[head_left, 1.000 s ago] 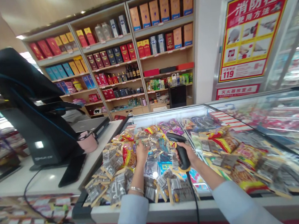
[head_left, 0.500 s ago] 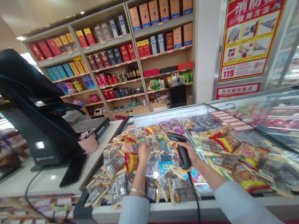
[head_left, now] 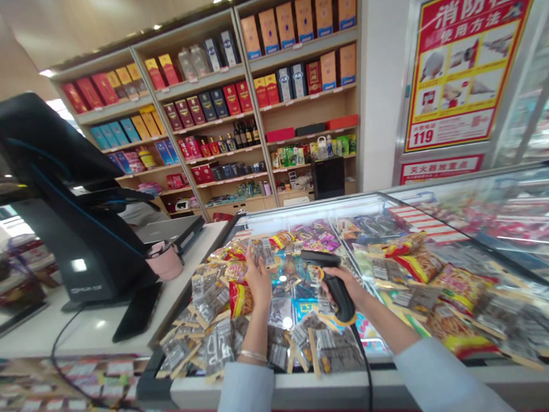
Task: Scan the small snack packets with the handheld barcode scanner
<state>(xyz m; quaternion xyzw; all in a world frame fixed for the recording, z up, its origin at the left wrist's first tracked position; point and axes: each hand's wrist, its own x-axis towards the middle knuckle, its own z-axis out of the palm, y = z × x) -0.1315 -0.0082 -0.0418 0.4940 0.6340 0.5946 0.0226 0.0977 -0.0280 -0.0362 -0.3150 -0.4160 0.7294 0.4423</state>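
My right hand (head_left: 343,284) is wrapped round the grip of a black and yellow barcode scanner (head_left: 320,259), whose head points left over the freezer. My left hand (head_left: 258,279) is raised left of the scanner, fingers closed on a small clear snack packet (head_left: 264,250) with a printed label. Below and around the hands, many similar clear packets with flat wooden sticks (head_left: 219,342) lie on the glass top of the chest freezer (head_left: 275,215). A red and yellow snack bag (head_left: 240,299) lies just beside my left wrist. The scanner's cable (head_left: 364,368) hangs over the front edge.
At left, a counter (head_left: 97,327) bears a black checkout terminal (head_left: 81,248), a pink cup (head_left: 164,259) and a black phone-like slab (head_left: 137,312). More yellow and red noodle-like snack bags (head_left: 461,286) lie on the right. Shelves of boxes (head_left: 227,101) stand behind.
My left hand has lifted and turned upright, carrying the clear packet up and to the left. The scanner in my right hand has tilted and shifted slightly left and down.
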